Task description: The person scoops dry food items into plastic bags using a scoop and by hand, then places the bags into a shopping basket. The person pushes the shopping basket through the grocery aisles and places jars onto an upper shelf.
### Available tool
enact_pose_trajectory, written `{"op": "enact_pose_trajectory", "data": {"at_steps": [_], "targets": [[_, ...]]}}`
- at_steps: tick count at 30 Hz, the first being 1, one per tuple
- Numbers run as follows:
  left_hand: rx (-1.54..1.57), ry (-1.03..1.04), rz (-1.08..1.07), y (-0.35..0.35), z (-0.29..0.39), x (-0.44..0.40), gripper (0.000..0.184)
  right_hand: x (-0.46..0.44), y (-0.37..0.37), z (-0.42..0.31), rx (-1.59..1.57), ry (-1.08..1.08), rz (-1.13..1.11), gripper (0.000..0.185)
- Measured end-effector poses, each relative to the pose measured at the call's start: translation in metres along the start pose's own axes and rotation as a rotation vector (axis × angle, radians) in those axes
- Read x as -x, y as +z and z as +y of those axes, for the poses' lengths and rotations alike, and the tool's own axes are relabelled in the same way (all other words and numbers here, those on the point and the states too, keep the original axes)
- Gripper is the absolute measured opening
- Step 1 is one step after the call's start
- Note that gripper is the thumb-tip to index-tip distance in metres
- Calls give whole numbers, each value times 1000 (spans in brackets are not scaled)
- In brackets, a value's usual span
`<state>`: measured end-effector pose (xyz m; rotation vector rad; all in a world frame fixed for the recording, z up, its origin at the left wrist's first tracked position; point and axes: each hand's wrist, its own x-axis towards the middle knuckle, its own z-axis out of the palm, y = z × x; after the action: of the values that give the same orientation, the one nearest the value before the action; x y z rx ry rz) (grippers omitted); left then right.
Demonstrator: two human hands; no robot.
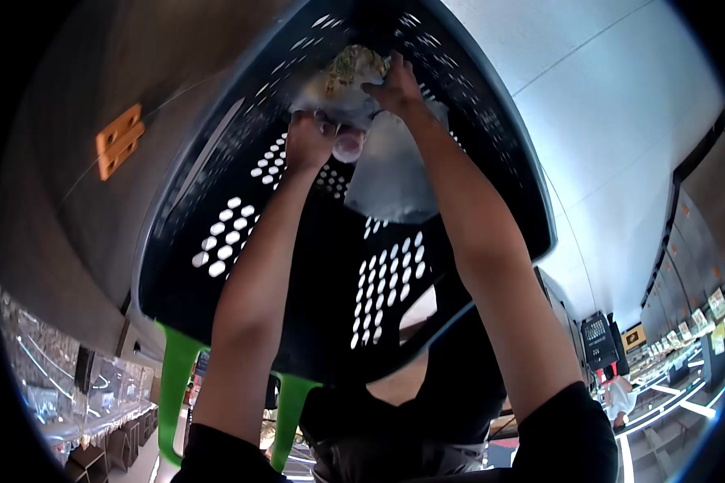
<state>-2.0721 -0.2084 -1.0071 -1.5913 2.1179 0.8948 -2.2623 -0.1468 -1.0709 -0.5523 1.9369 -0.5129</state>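
Note:
Both arms reach down into a large black perforated basket [322, 266]. Near its far end, my left hand [309, 142] is closed at the edge of a clear plastic bag [346, 101], beside a small round pinkish item [347, 146]. Yellow-green contents [353, 68] show through the plastic. My right hand [396, 84] has its fingers apart at the right side of these contents. Below it lies a translucent whitish bag [391, 173], partly under my right forearm. What exactly my left fingers grip is too small to tell.
Green handles [177, 386] hang from the basket's near edge. An orange slotted piece [120, 142] is on the brown surface at the left. A pale tiled floor [612, 97] runs along the right. Farther off are a dark basket [600, 342], a person [619, 396] and lit shelves.

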Motion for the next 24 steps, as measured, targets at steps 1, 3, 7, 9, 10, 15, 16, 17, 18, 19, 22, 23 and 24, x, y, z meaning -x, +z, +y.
{"op": "enact_pose_trajectory", "data": {"at_steps": [1, 3, 7, 9, 10, 15, 16, 17, 18, 19, 22, 23, 24], "targets": [[-53, 58, 61, 11, -8, -14, 47, -13, 8, 9, 13, -77, 24, 96], [-23, -12, 50, 28, -20, -40, 47, -41, 34, 34, -35, -120, 64, 98], [160, -222, -86, 36, -28, -67, 45, -44, 54, 41, -19, -145, 69, 76], [25, -83, -145, 49, -62, -86, 40, -45, 59, 46, -34, -117, 178, 61], [-40, -18, -180, 52, -68, -87, 37, -52, 62, 57, -18, -217, 249, 45], [239, -200, 39, 52, -67, -78, 17, -55, 60, 73, -45, -383, 510, 9], [292, -286, 46, 45, -62, -72, 16, -51, 53, 70, -28, -399, 498, 9], [344, -373, 53, 38, -58, -65, 15, -47, 47, 66, -12, -417, 485, 10], [344, -373, 55, 30, -53, -60, 15, -44, 40, 63, -13, -418, 484, 10], [392, -389, 70, 24, -50, -53, 13, -36, 25, 51, -37, -250, 343, 12], [429, -364, 83, 3, -39, -36, 11, -24, 9, 46, -89, -25, 137, 19], [414, -320, 77, -3, -34, -33, 12, -21, 8, 47, -120, 36, 77, 23], [417, -318, 78, -8, -30, -31, 12, -17, 7, 49, -118, 34, 80, 23]]}}
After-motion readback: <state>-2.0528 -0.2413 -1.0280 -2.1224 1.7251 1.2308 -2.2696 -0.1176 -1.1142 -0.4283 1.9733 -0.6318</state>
